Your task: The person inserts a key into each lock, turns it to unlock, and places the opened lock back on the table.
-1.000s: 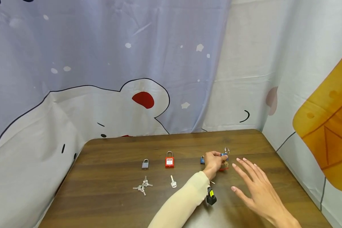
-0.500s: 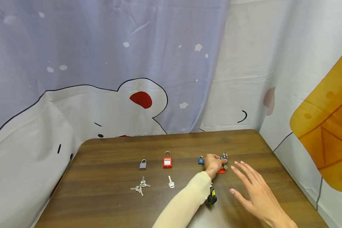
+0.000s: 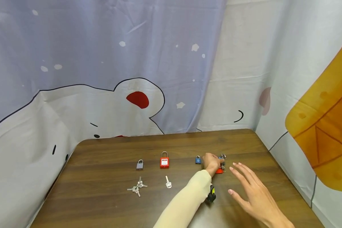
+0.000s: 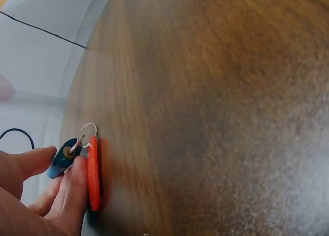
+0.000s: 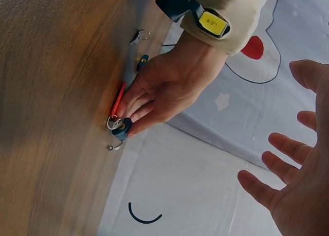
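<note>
A small blue metal padlock (image 4: 62,163), silvery key (image 4: 76,143) inserted, is pinched between thumb and fingers of the left hand (image 3: 212,162), above the right side of a dark wood-grain counter (image 3: 99,202); a thin ring (image 4: 89,124) carries a flat red tag (image 4: 93,174). The padlock seems light, stiff and smooth, best held by its sides. Nearby, the right hand (image 3: 257,196) hovers, fingers spread and free. Lilac-and-white printed fabric (image 3: 77,34) hangs behind.

Blue padlock (image 4: 57,167), key (image 4: 77,143) in, red tag (image 4: 93,175) alongside
</note>
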Demonstrator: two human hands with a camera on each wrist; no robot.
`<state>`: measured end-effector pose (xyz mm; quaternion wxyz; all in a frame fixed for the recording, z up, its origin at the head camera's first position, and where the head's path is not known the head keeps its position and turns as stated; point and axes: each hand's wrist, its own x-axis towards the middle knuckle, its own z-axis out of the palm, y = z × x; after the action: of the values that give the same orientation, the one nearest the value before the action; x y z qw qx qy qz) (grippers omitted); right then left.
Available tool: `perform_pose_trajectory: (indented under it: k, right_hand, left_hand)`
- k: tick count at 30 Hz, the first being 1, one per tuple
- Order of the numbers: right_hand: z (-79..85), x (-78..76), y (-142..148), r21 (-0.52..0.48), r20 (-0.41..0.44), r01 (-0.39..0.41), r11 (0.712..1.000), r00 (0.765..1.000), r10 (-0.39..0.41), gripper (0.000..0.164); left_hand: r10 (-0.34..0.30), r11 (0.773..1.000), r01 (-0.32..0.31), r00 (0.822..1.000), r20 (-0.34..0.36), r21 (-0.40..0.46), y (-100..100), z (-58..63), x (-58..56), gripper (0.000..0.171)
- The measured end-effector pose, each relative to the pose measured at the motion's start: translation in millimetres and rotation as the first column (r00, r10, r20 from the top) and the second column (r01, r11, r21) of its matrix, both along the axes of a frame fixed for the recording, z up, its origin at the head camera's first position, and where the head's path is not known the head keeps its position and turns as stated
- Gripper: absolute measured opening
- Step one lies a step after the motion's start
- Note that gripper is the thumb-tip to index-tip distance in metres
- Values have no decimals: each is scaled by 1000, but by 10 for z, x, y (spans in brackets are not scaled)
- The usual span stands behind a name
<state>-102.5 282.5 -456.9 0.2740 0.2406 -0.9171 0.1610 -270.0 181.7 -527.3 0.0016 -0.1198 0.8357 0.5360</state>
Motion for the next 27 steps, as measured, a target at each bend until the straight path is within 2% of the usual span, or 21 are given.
perform_pose_trajectory:
  k: [7,12,18,23,27]
  right_hand:
    - [7,17,-30,-1,2,7,1000,1000,-7,74]
    - [20,24,-49,-2,2,3,1000,1000,-3,75]
    - [80,18,-66,-11,-21,-16,1000,1000,16,71]
    - [157,-9,-98,-23,-86,-52,998,995,50,64]
    - [225,-42,-157,-39,-133,-83,996,988,77,64]
  left_hand:
    - [-40,994,41,999,-18,99,-62,2,10,19]
    - [-68,991,71,997,-35,113,-126,30,10,17]
    - [-122,989,133,983,-138,66,-263,205,4,11]
    - [-176,974,196,971,-160,117,-380,324,-1,12]
    - [-234,959,260,951,-205,115,-481,438,50,13]
